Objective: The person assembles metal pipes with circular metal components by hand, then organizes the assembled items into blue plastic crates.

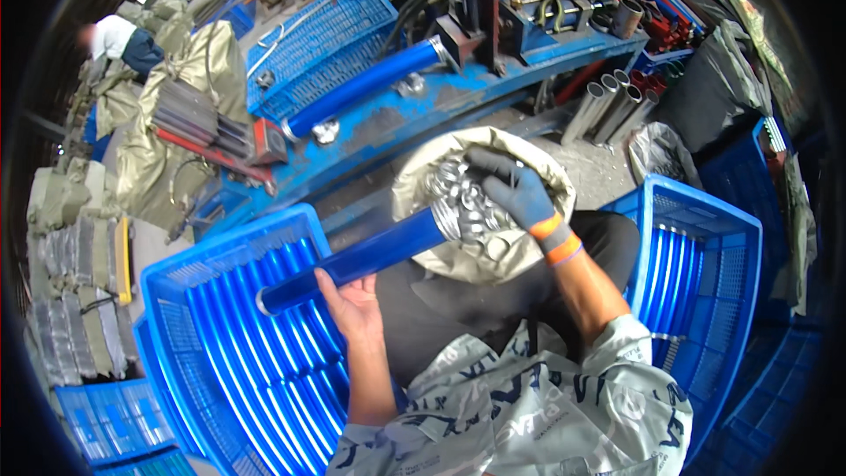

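My bare left hand (356, 304) is closed round a shiny blue metal tube (370, 256), fingers beneath it and thumb along its side. The tube slants up to the right, and its silver ringed end lies over an open pale sack (423, 256). Loose silver metal rings (456, 183) fill the sack's mouth. Above them, just beyond the tube's end, is my right hand (513, 187) in a grey-blue glove with orange bands at the wrist. Its fingers are apart over the rings, and I see nothing held in them.
Blue crates of blue tubes stand at my left (304, 220) and right (749, 238). Ahead runs a worn blue workbench (388, 123) bearing another blue tube (366, 88) and a basket (326, 40). Bare metal pipes (608, 110) stand beyond the sack. A person (128, 42) is far left.
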{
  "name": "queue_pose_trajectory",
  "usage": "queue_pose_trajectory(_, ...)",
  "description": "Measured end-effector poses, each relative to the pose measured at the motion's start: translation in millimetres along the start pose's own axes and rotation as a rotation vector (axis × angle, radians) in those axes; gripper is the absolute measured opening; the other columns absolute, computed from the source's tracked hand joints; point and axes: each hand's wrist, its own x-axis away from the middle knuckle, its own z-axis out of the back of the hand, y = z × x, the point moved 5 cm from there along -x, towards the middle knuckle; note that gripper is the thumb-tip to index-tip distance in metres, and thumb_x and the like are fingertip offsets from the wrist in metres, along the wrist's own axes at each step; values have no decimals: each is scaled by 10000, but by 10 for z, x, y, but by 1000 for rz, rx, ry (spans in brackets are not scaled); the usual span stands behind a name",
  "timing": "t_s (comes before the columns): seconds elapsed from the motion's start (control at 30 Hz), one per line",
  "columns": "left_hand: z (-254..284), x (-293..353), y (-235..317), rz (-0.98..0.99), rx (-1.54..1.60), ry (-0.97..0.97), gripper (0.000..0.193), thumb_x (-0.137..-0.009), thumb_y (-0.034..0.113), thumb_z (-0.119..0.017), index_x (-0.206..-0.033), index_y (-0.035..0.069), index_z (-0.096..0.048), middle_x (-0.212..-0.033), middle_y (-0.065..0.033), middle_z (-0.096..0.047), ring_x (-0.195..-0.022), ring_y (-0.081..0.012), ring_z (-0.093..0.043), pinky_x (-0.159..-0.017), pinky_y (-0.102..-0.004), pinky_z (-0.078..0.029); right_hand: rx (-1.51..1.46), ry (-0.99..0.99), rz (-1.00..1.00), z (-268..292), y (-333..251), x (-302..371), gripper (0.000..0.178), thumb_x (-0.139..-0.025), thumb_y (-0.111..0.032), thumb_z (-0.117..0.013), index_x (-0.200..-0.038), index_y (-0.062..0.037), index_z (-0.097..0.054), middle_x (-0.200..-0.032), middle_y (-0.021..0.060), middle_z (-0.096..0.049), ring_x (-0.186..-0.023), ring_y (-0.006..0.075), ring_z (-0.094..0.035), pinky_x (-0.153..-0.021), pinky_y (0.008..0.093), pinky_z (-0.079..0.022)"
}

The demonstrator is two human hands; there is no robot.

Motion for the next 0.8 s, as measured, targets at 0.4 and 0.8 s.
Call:
queue_pose_trajectory(0.4, 12, -479, 325, 46, 92, -42, 502, -1166, 371, -693, -1545, 59, -589, -1585, -149, -643, -1455, -320, -627, -1223, -549, -502, 1831, 274, 584, -535, -236, -3586, 432, -1077, -213, -538, -1485, -209, -680, -1555, 63, -680, -1503, 329, -579, -1232, 627, -423)
queue_pose_trajectory(0.8, -1341, -1868, -307, 34, -30, -85, 590, -1098, 164, -804, -1595, 68, -500, -1579, -130, -594, -1437, -358, -616, -1190, -622, -560, 651, 125, 777, -571, -2461, -1612, 692, -941, -186, -819, -1564, -1, -583, -1312, 132, -777, -1136, 203, -772, -1006, 373, -622)
